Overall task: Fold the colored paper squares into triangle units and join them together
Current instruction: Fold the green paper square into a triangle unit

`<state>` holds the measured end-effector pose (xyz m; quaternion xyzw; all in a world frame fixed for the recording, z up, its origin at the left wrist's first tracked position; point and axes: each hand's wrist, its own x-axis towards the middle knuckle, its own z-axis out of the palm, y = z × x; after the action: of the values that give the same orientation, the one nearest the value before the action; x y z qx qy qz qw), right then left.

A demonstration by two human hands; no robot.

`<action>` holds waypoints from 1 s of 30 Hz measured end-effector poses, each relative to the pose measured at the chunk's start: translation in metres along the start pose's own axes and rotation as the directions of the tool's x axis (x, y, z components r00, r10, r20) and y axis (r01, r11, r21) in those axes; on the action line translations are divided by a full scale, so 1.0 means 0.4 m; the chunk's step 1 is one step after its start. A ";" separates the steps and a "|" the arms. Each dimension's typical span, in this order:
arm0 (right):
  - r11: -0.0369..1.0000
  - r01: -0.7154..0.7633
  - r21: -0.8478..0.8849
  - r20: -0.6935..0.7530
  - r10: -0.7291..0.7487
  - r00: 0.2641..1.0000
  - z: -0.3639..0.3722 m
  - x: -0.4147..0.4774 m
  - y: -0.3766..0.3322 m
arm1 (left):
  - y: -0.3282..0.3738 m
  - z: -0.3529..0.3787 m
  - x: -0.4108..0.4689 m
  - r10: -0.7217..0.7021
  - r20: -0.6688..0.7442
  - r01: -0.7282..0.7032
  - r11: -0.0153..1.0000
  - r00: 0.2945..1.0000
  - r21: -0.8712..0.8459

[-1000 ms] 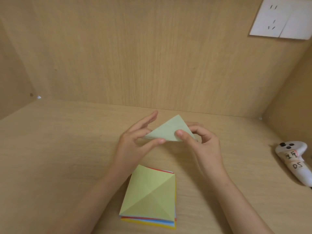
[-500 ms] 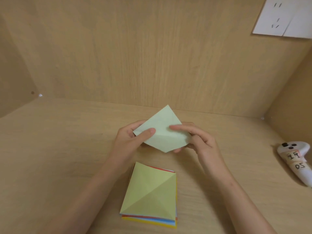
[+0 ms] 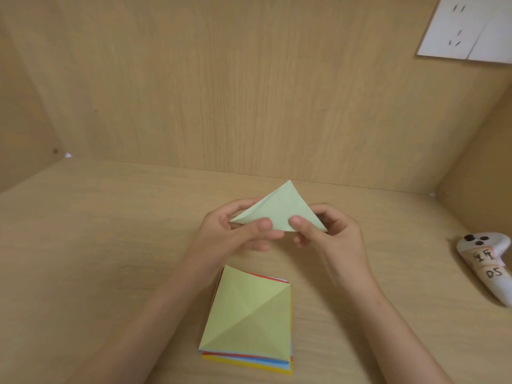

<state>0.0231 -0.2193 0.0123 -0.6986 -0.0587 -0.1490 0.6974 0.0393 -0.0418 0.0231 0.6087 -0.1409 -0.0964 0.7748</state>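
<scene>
A pale green paper [image 3: 279, 209], folded into a triangle with its apex pointing away from me, is held just above the wooden desk. My left hand [image 3: 238, 234] pinches its left corner, thumb on top near the lower edge. My right hand [image 3: 329, 234] pinches the right part, thumb on the front face and fingers behind. Nearer to me lies a stack of colored paper squares [image 3: 249, 320]; its top sheet is yellow-green with crossing diagonal creases, and red, blue and yellow edges show beneath.
A white handheld controller [image 3: 490, 264] with labels lies on the desk [image 3: 97, 259] at the right edge. Wooden walls close the desk at the back and both sides. A white socket plate [image 3: 465, 29] sits on the back wall, upper right.
The green sheet was opened into a diamond half a second ago; it is folded back into a triangle. Both hands kept hold of it.
</scene>
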 end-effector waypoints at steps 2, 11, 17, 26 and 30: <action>0.998 -0.007 0.063 -0.017 0.008 1.000 0.006 -0.001 -0.004 | -0.005 0.003 0.001 0.011 -0.042 -0.007 0.997 0.999 0.082; 0.995 -0.035 0.094 0.026 0.033 0.999 0.014 0.001 -0.005 | -0.009 0.013 0.004 0.052 -0.161 -0.038 0.995 0.986 0.091; 0.994 -0.043 0.098 0.042 0.039 0.998 0.015 0.003 0.001 | -0.009 0.016 0.004 0.107 -0.209 -0.091 0.992 0.972 0.083; 0.998 -0.008 0.068 0.049 0.005 0.999 0.017 0.003 0.000 | -0.013 -0.023 0.011 0.112 -0.320 -0.146 0.985 0.941 -0.087; 0.998 0.017 0.065 -0.011 -0.016 1.000 0.016 0.004 0.001 | -0.015 -0.019 0.014 0.072 -0.317 -0.141 0.969 0.946 -0.201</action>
<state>0.0256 -0.2130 0.0123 -0.6743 -0.0658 -0.1563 0.7187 0.0471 -0.0381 0.0162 0.5177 -0.0398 0.0266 0.8542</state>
